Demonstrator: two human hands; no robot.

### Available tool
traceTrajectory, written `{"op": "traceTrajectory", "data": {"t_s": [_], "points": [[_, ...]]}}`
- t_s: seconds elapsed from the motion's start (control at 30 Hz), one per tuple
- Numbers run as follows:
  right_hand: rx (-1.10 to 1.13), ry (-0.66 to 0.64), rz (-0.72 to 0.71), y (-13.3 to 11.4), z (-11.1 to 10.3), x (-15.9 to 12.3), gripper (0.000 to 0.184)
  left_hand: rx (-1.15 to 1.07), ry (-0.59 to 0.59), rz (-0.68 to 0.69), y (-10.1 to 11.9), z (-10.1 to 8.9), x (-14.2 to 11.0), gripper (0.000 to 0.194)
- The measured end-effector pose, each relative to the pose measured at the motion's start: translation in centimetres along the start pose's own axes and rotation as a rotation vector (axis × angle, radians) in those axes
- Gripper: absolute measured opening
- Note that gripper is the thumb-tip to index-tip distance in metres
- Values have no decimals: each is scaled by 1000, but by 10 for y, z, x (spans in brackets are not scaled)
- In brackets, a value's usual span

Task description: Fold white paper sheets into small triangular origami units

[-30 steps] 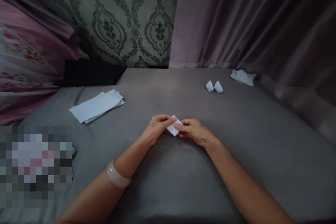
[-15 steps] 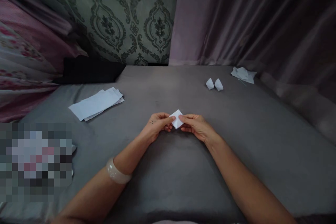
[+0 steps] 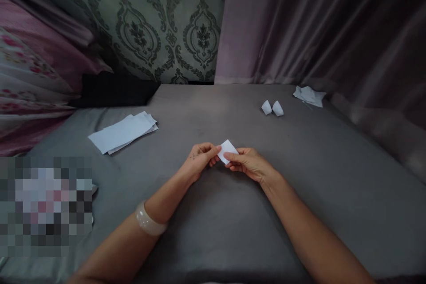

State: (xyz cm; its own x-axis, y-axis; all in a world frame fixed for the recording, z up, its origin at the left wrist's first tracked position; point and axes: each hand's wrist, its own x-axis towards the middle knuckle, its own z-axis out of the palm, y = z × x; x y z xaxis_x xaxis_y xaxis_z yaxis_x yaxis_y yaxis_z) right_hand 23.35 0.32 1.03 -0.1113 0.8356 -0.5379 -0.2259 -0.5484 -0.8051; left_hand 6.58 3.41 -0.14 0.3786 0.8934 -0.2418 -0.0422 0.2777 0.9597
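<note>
A small folded piece of white paper [image 3: 227, 150] is pinched between both hands above the grey bed sheet [image 3: 299, 177] at the centre of the view. My left hand [image 3: 199, 159], with a pale bangle on its wrist, grips the paper's left edge with closed fingers. My right hand [image 3: 249, 164] holds the right side between thumb and fingers. A stack of flat white paper sheets [image 3: 122, 132] lies to the left. Two small folded white paper pieces [image 3: 272, 108] sit at the far right of the bed.
A crumpled heap of white paper scraps [image 3: 309, 96] lies at the back right by the purple curtain [image 3: 316, 26]. Patterned wallpaper [image 3: 166, 31] rises behind the bed. Pink floral bedding [image 3: 29, 75] is piled at the left, above a blurred patch.
The hands have lifted the folded paper slightly and turned it; more of it now shows above the fingers. The right fingers have shifted along its lower edge.
</note>
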Motion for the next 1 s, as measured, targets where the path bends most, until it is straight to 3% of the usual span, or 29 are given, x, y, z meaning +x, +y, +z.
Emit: {"op": "traceTrajectory", "data": {"t_s": [0.27, 0.4, 0.6, 0.7, 0.87, 1.0], "points": [[-59, -8, -19, 3, 0, -1, 14, -29, -31, 17, 0, 1, -1, 31], [-119, -18, -120, 6, 1, -1, 23, 13, 19, 77, -1, 0, 1, 29], [-183, 108, -245, 9, -4, 8, 19, 120, 49, 40, -5, -4, 5, 29], [-376, 183, -316, 13, -6, 15, 20, 274, 48, 56, -9, -7, 8, 30], [-724, 306, -554, 17, -6, 22, 20, 668, 113, 283, -11, -13, 14, 27], [-961, 405, -607, 20, -4, 23, 15, 921, 130, 400, -12, -15, 14, 18]]}}
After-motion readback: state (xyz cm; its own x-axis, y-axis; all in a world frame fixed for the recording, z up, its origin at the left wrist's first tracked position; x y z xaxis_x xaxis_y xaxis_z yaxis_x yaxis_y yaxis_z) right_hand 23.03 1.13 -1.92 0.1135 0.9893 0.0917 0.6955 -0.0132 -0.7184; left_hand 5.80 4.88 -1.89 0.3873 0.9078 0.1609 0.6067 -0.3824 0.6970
